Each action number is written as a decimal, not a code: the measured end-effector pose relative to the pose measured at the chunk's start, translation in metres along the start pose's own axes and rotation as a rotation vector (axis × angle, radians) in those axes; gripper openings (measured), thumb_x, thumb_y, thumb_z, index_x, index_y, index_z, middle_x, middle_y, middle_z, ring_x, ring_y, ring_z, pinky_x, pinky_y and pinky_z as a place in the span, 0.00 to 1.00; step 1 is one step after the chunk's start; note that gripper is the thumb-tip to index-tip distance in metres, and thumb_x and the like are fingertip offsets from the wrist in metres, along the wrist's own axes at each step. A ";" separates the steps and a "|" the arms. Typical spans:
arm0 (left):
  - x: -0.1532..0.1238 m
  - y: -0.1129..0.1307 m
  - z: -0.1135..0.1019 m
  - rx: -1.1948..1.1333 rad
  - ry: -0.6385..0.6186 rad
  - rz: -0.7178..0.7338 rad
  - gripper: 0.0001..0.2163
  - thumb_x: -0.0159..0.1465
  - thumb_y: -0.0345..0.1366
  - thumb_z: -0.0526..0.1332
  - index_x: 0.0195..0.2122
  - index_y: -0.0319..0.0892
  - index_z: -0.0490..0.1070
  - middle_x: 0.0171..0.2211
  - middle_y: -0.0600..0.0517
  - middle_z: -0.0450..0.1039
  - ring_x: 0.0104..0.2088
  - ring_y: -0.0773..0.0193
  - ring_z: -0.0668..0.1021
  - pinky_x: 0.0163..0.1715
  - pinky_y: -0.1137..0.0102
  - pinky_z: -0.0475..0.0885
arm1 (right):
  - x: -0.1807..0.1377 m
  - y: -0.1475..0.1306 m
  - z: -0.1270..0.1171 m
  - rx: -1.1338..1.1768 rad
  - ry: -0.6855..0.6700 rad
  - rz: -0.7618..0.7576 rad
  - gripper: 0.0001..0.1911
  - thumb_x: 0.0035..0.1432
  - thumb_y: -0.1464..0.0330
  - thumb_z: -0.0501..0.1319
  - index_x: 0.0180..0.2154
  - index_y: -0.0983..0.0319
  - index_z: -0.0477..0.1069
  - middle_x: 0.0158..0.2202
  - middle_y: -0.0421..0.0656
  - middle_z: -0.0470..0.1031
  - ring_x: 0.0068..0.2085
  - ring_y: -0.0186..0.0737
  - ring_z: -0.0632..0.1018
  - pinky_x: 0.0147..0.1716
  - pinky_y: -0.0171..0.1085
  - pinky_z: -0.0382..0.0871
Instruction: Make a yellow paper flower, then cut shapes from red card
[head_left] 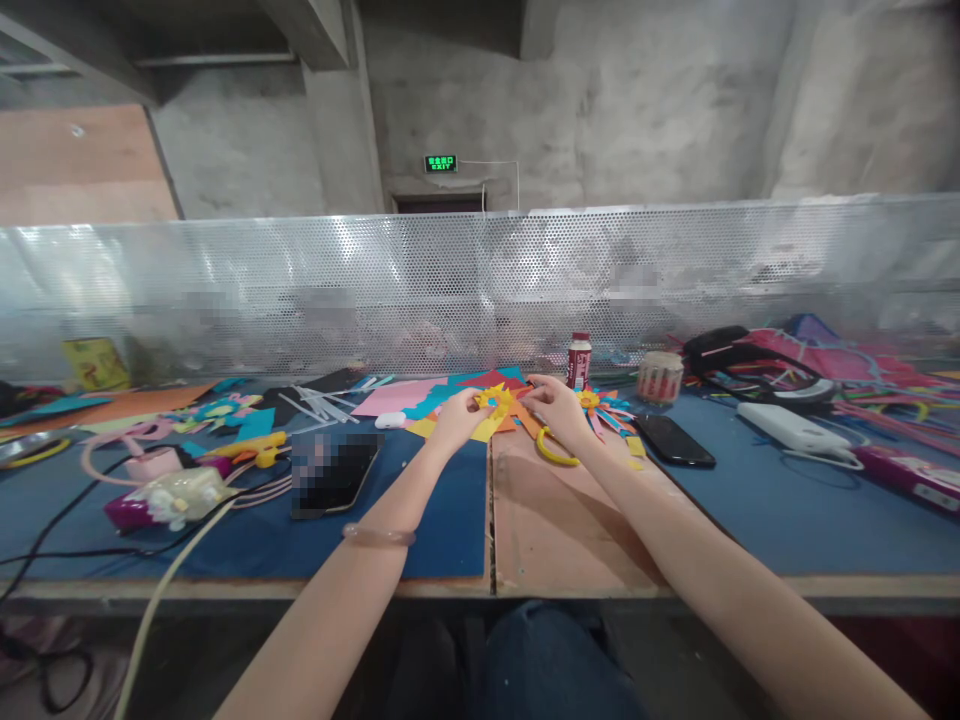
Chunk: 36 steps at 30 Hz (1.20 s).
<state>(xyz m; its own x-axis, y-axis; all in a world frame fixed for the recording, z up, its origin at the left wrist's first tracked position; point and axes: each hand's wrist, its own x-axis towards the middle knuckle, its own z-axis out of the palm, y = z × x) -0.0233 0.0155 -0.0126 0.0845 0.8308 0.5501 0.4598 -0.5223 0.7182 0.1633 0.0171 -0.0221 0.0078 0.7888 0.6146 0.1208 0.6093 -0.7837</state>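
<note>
Nearest in, one bracelet (379, 537) rings the left wrist, and one bare wooden strip (570, 545) runs between two blue surfaces. Two dark phones here: one phone on the left (352, 480), a second on the right (679, 441). One yellow loop (553, 450) lies just under the right wrist. And now the hands, two of them! The left hand (459, 418) pinches one yellow paper flower (495, 402), out over the coloured sheets, between the hands. The right hand (556, 408) has its fingertips drawn close beside it; whether they grip anything, I can't tell. One orange paper flower (589, 400) sits just right of that hand. Further back, one jar (660, 378), one red-capped bottle (578, 360), one perforated metal screen (337, 290), and one green exit sign (440, 164) beyond.
</note>
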 end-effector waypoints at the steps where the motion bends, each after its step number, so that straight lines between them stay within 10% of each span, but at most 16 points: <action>1: 0.000 -0.001 0.000 0.000 0.001 0.006 0.13 0.51 0.35 0.63 0.38 0.38 0.71 0.35 0.46 0.75 0.35 0.61 0.76 0.36 0.68 0.70 | 0.000 -0.001 -0.001 -0.020 0.001 -0.019 0.23 0.44 0.68 0.62 0.45 0.63 0.66 0.27 0.40 0.75 0.29 0.36 0.74 0.32 0.36 0.69; 29: -0.002 0.007 -0.004 0.057 0.030 -0.043 0.07 0.51 0.36 0.62 0.29 0.39 0.69 0.30 0.49 0.74 0.32 0.62 0.76 0.31 0.70 0.68 | 0.018 -0.001 -0.023 0.480 0.203 0.184 0.13 0.39 0.67 0.68 0.30 0.63 0.70 0.25 0.40 0.74 0.28 0.35 0.75 0.30 0.35 0.71; 33: -0.002 0.003 -0.003 0.031 0.048 -0.034 0.07 0.50 0.34 0.62 0.30 0.39 0.70 0.29 0.50 0.74 0.31 0.62 0.75 0.31 0.70 0.68 | 0.026 -0.027 -0.051 1.007 0.007 0.237 0.06 0.47 0.76 0.63 0.28 0.62 0.70 0.22 0.37 0.70 0.24 0.28 0.71 0.25 0.28 0.68; 36: -0.001 -0.001 -0.002 0.031 0.072 -0.025 0.08 0.49 0.33 0.63 0.31 0.40 0.71 0.29 0.49 0.75 0.32 0.62 0.76 0.32 0.70 0.68 | 0.024 -0.046 -0.094 2.017 -0.286 0.109 0.11 0.55 0.78 0.54 0.26 0.59 0.70 0.20 0.37 0.66 0.23 0.28 0.69 0.24 0.28 0.66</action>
<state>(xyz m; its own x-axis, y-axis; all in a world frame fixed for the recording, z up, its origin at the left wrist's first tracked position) -0.0258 0.0150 -0.0126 0.0088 0.8270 0.5621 0.4879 -0.4942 0.7195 0.2507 0.0000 0.0371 -0.2113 0.6858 0.6964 -0.9178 -0.3843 0.1000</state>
